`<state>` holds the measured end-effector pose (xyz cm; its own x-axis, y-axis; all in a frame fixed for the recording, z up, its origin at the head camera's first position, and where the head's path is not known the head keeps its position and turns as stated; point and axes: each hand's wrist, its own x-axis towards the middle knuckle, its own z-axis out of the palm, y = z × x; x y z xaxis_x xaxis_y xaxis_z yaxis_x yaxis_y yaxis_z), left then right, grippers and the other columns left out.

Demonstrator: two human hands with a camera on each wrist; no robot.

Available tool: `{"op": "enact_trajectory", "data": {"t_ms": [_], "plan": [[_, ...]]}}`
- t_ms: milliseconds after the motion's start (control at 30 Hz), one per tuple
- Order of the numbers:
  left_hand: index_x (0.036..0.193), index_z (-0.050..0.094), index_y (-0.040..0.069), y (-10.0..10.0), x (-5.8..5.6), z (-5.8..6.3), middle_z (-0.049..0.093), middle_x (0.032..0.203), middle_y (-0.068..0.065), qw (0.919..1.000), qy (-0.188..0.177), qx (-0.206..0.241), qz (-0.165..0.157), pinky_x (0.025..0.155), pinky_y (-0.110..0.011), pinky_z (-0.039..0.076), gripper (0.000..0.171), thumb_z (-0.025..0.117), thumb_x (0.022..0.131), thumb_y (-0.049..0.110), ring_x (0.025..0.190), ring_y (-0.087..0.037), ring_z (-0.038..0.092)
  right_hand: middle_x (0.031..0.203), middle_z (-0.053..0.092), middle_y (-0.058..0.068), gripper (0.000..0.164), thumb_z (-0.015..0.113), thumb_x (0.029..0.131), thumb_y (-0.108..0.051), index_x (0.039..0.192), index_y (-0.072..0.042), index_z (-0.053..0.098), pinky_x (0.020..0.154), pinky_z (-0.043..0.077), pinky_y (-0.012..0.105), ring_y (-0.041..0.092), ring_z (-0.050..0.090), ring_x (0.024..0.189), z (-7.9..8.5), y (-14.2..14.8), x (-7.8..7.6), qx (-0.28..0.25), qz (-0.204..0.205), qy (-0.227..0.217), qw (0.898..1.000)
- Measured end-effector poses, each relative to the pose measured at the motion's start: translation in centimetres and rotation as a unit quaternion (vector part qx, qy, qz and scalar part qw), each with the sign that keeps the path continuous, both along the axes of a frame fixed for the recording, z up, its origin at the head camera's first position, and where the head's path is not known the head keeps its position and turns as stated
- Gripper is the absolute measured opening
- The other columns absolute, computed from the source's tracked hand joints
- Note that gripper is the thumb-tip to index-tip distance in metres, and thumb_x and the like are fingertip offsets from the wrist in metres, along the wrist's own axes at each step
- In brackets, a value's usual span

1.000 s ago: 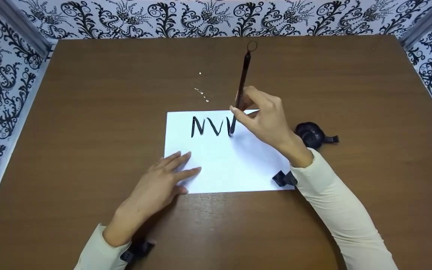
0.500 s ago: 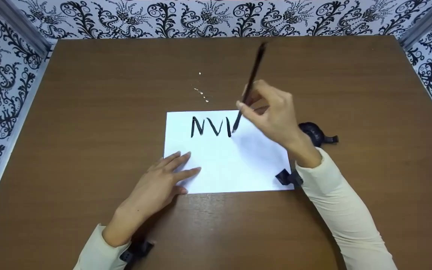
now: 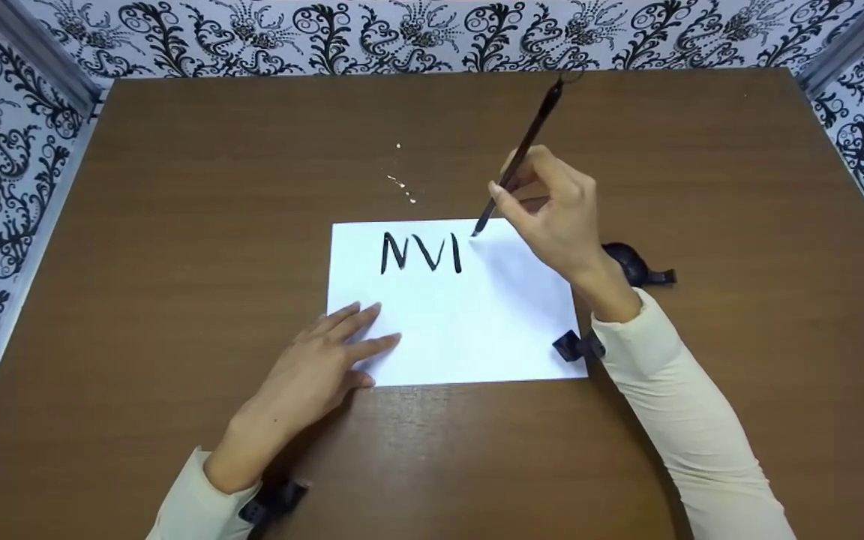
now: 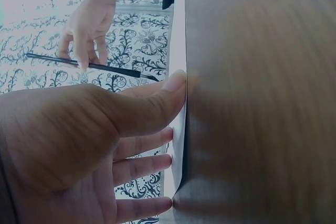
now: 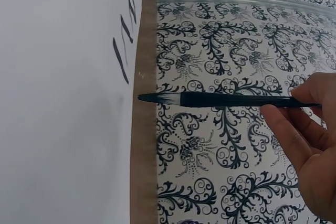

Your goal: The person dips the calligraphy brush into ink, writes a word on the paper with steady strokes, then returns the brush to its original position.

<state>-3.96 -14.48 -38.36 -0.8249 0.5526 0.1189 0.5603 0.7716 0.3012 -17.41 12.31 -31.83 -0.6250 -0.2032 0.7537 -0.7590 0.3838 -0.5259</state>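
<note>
A dark calligraphy brush [image 3: 528, 141] is pinched between the thumb and fingers of my right hand [image 3: 556, 214]. Its handle leans up and to the right, with a loop at the top end. In the right wrist view the black-tipped bristles [image 5: 160, 98] point toward the paper, a small gap apart from it. The white sheet of paper [image 3: 447, 330] carries black painted strokes [image 3: 421, 253] along its upper part, and the brush tip is just right of the last one. My left hand [image 3: 319, 367] rests with spread fingers on the sheet's lower left corner.
Behind my right wrist a small black dish with a stub handle [image 3: 631, 264] stands on the brown table [image 3: 177, 225], partly hidden. Several pale specks [image 3: 402, 187] lie beyond the sheet. Patterned white panels [image 3: 417, 37] border the table.
My right hand has lifted the brush off the last vertical stroke and moved up and right, tilting the handle rightward. The left hand has stayed in place on the paper.
</note>
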Motion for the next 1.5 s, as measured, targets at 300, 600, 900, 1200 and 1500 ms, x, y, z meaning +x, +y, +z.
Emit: {"op": "enact_trajectory", "data": {"t_ms": [300, 600, 900, 1200, 1500], "plan": [[0.122, 0.056, 0.024, 0.0, 0.0, -0.1, 0.039, 0.136, -0.010, 1.0000, 0.001, -0.005, 0.001, 0.091, -0.054, 0.034, 0.047, 0.069, 0.077, 0.025, 0.124, -0.032, 0.034, 0.072, 0.059, 0.012, 0.015, 0.066, 0.074, 0.004, 0.085, 0.002, 0.056, 0.054, 0.052, 0.030, 0.022, 0.060, 0.065, 0.6, -0.8, 1.0, 0.002, 0.001, -0.005, 1.000], [0.122, 0.056, 0.024, 0.0, 0.0, -0.1, 0.039, 0.136, -0.009, 1.0000, 0.003, -0.004, 0.001, 0.092, -0.053, 0.034, 0.048, 0.070, 0.076, 0.024, 0.124, -0.031, 0.034, 0.072, 0.058, 0.011, 0.015, 0.065, 0.075, 0.005, 0.086, 0.002, 0.056, 0.057, 0.051, 0.021, 0.023, 0.060, 0.066, 0.5, -0.9, 1.0, -0.004, 0.013, -0.011, 1.000], [0.122, 0.056, 0.024, 0.0, 0.0, -0.1, 0.039, 0.136, -0.009, 1.0000, 0.001, -0.007, -0.001, 0.091, -0.054, 0.033, 0.047, 0.069, 0.077, 0.026, 0.124, -0.031, 0.034, 0.072, 0.059, 0.012, 0.013, 0.065, 0.076, 0.004, 0.084, 0.002, 0.056, 0.058, 0.051, 0.022, 0.024, 0.060, 0.066, 0.3, -0.9, 1.0, 0.007, 0.007, -0.027, 1.000], [0.123, 0.056, 0.025, 0.0, 0.0, 0.0, 0.038, 0.137, -0.009, 1.0000, -0.002, -0.008, 0.000, 0.091, -0.055, 0.034, 0.047, 0.068, 0.077, 0.027, 0.125, -0.031, 0.033, 0.074, 0.060, 0.009, 0.013, 0.066, 0.077, 0.000, 0.085, 0.002, 0.057, 0.056, 0.052, 0.027, 0.017, 0.061, 0.068, -1.1, -0.5, -0.2, 0.025, 0.011, -0.024, 0.999], [0.123, 0.055, 0.025, 0.0, 0.0, 0.0, 0.038, 0.137, -0.008, 0.9999, -0.009, -0.010, 0.006, 0.091, -0.056, 0.033, 0.048, 0.069, 0.077, 0.025, 0.125, -0.031, 0.033, 0.073, 0.061, 0.003, 0.014, 0.068, 0.078, -0.012, 0.086, -0.005, 0.059, 0.056, 0.052, 0.029, 0.015, 0.060, 0.069, -2.3, 0.1, -1.1, 0.029, 0.016, -0.030, 0.999]]}}
